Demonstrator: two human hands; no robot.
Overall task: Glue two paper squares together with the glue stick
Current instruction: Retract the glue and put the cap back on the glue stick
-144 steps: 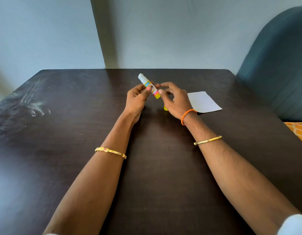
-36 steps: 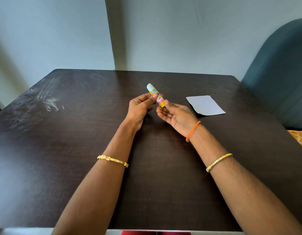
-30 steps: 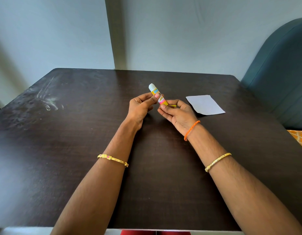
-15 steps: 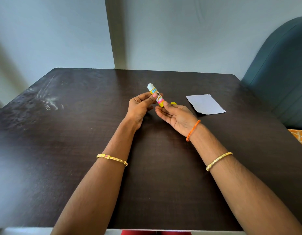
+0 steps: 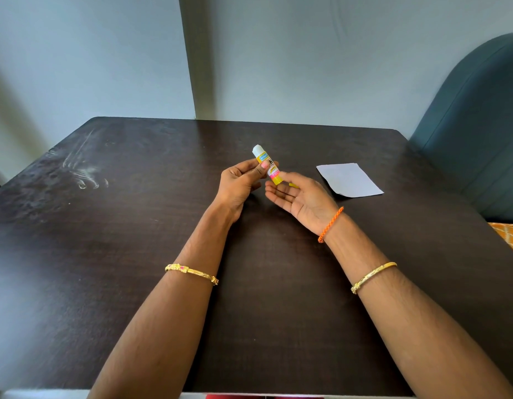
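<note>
The left hand (image 5: 238, 184) pinches the glue stick (image 5: 268, 165) between thumb and fingers and holds it up, white tip away from the person. The right hand (image 5: 299, 197) lies palm up with its fingers loose. Its fingertips touch the yellow bottom end of the stick. A bit of yellow shows just behind them; I cannot tell what it is. This looks like getting the glue ready, maybe by turning the bottom. Next the stick must go to the paper (image 5: 350, 180), which lies flat to the right, near the right hand. I see one white piece only. The table (image 5: 134, 254) is dark wood with pale smears at the far left. A grey wall is behind, and a blue-green chair (image 5: 476, 125) is at the right.
</note>
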